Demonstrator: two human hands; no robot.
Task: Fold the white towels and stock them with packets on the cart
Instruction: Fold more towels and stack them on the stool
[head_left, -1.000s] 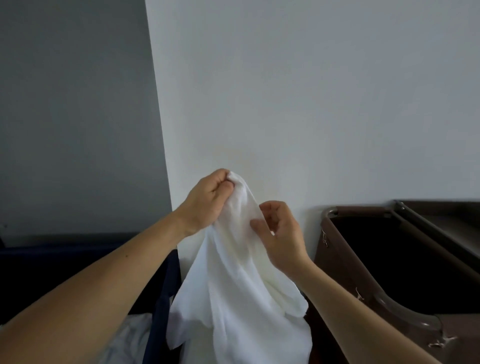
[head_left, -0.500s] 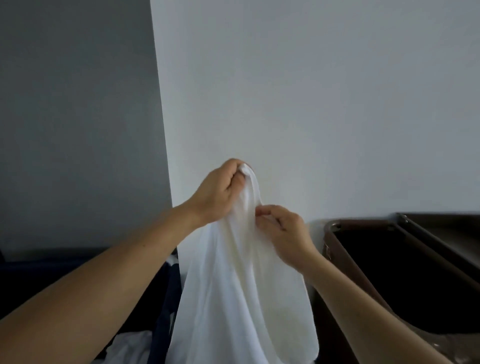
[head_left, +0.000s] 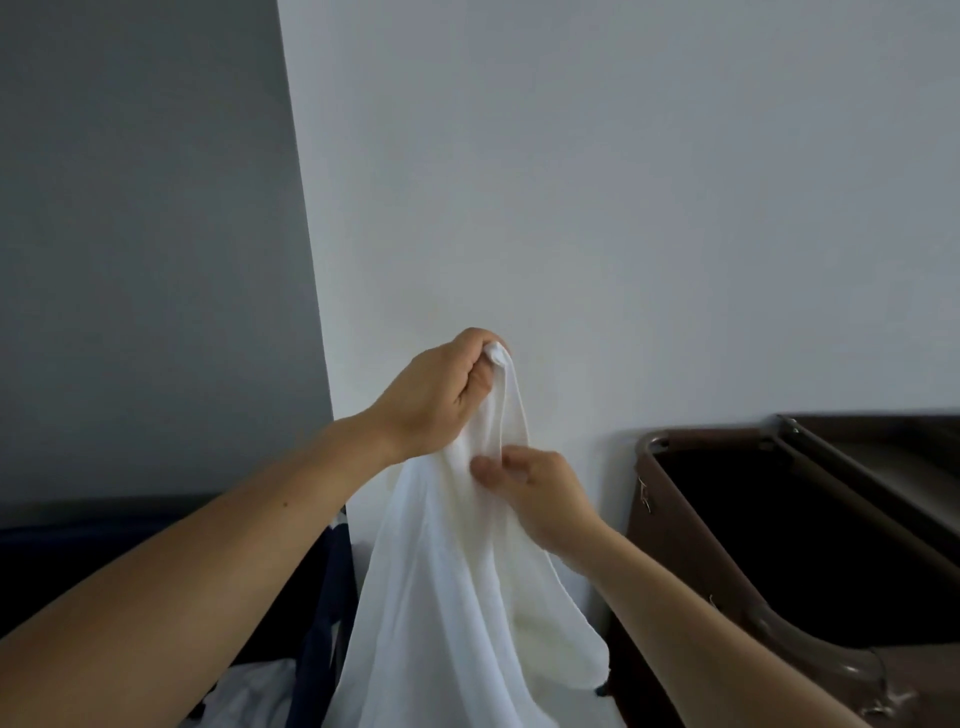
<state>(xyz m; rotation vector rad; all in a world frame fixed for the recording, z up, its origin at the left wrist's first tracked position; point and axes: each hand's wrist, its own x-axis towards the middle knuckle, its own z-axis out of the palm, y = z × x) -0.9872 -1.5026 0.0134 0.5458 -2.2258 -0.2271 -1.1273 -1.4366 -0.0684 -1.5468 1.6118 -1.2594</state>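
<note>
A white towel (head_left: 457, 597) hangs in loose folds in front of the white wall. My left hand (head_left: 431, 395) grips its top corner, held highest. Just below, my right hand (head_left: 535, 493) pinches the towel's edge between thumb and fingers. The towel's lower end runs out of the frame at the bottom. More white cloth (head_left: 249, 696) lies in a dark blue bin (head_left: 322, 613) at the lower left. No packets are in view.
A brown cart (head_left: 675, 519) with a dark open compartment and a rounded rim stands at the right against the wall. A grey wall fills the left, a white wall the middle and right.
My left hand has lifted the towel's corner higher. My right hand has slid down the edge and now sits well below the left; the towel hangs longer and straighter.
</note>
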